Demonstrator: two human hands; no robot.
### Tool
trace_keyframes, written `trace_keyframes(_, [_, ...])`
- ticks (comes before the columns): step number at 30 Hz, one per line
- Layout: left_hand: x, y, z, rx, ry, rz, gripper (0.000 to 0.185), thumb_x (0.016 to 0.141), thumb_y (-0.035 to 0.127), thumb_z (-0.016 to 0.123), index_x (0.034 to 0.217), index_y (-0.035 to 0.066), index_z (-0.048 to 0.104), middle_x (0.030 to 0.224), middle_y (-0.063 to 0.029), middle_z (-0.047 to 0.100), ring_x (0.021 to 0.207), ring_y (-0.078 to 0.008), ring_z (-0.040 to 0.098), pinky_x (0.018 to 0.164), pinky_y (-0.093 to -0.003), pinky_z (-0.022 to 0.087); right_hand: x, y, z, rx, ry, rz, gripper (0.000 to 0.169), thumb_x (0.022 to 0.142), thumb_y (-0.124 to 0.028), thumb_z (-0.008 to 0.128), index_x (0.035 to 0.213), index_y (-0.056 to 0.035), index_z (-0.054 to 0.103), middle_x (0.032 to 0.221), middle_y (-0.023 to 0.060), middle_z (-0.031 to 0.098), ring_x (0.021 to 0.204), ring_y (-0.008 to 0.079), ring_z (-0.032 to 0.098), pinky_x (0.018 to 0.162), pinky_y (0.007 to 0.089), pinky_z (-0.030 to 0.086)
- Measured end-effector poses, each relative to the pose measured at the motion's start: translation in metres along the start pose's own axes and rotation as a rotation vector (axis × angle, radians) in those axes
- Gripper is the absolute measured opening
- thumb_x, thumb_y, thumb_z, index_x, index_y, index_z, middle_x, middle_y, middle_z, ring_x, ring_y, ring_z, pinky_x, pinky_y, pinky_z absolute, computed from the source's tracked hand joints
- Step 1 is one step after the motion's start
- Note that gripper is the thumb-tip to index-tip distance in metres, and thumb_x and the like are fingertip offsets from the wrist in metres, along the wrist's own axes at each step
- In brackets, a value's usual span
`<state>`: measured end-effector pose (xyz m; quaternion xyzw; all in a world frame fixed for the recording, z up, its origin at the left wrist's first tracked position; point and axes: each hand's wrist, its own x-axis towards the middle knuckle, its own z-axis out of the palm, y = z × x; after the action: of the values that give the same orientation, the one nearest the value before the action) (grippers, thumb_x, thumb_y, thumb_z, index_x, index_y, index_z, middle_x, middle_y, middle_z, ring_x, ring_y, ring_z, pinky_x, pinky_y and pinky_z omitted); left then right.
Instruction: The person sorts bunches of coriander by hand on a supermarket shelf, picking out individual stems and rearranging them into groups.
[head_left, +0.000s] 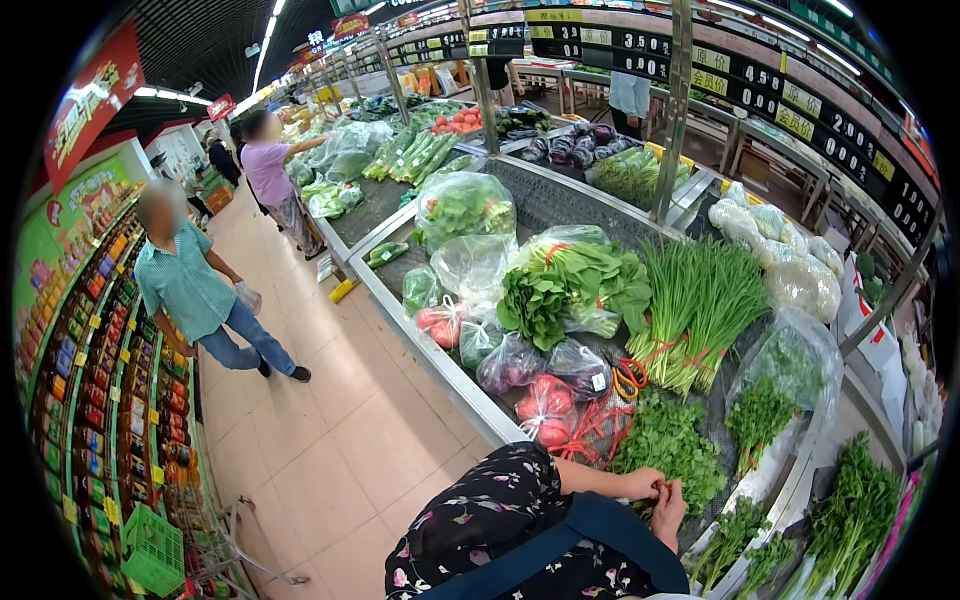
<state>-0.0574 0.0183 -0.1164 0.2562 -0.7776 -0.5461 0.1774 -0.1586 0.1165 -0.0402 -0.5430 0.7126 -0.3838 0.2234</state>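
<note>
My left hand (646, 484) and my right hand (667, 512) meet at the fingertips over the near edge of a pile of leafy cilantro-like herbs (675, 442). The fingers seem to pinch something small and reddish, too small to name. The herb stems are hidden beneath my hands. Left of the herbs lie loose red ties (592, 431) and a bag of tomatoes (546, 409). Scissors with red and orange handles (628, 377) rest just above the herbs. Behind them stand bundles of long green chives (694, 307) bound with red bands. Bunched leafy greens (559, 277) lie further left, partly in plastic.
The stall's metal edge (465, 397) runs diagonally along the aisle. A person in a green shirt (180, 277) walks there, and another in a purple top (266, 165) reaches over produce. A shopping cart (217, 525) stands at lower left. Metal posts (671, 112) hold price boards above.
</note>
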Motion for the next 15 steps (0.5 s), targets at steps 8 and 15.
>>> trace_keyframes(8, [-0.006,0.015,-0.013,-0.292,0.000,-0.077,0.011,0.084,0.011,0.063,0.084,0.003,0.056,0.072,-0.0071,0.062,0.067,-0.0133,0.058,0.059,-0.0298,0.047,-0.005,0.005,0.001,0.208,0.007,0.135,0.011,0.094,-0.004,0.045,0.095,0.0000,0.056,0.070,0.0079,0.062,0.057,0.0130,0.058,0.055,0.0285,0.047])
trace_keyframes(15, [0.001,0.005,-0.035,-0.361,-0.101,-0.382,0.008,0.088,0.014,0.061,0.085,0.006,0.059,0.078,-0.0010,0.063,0.069,-0.0099,0.058,0.058,-0.0234,0.044,0.002,0.003,-0.001,0.332,0.116,0.190,0.004,0.086,-0.007,0.060,0.084,-0.0033,0.060,0.069,0.0056,0.064,0.058,0.0104,0.059,0.053,0.0260,0.048])
